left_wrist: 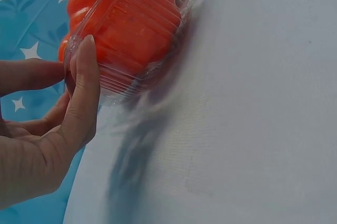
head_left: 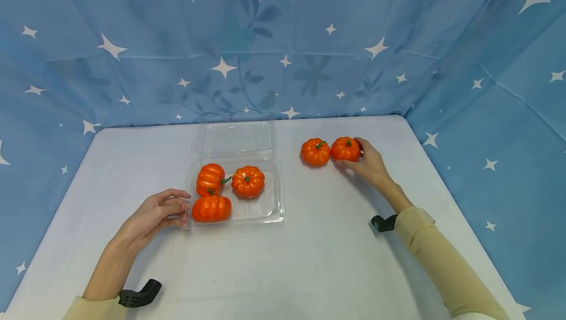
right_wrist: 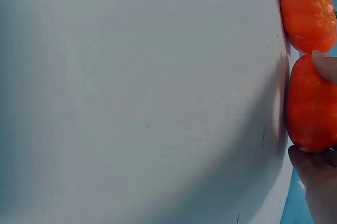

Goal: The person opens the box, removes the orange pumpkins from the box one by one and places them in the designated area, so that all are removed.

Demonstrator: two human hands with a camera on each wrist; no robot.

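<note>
My left hand [head_left: 152, 217] pinches the left rim of a clear plastic clamshell box [head_left: 256, 212], thumb on one side and fingers on the other in the left wrist view. Inside the box lie three small orange pumpkins: one on its side at the back left [head_left: 210, 179], one at the front left [head_left: 211, 209] and one stem-up [head_left: 248, 182] at the right. Right of the box, my right hand [head_left: 369, 162] grips an orange pumpkin [head_left: 345, 149] between thumb and fingers. Touching its left side is another pumpkin [head_left: 315, 152] on the table.
The box's transparent lid [head_left: 236, 138] lies folded back toward the far edge of the white table [head_left: 309, 261]. A blue curtain [head_left: 283, 40] with white stars hangs behind and along both sides. Black wrist devices [head_left: 140, 294] sit at both cuffs.
</note>
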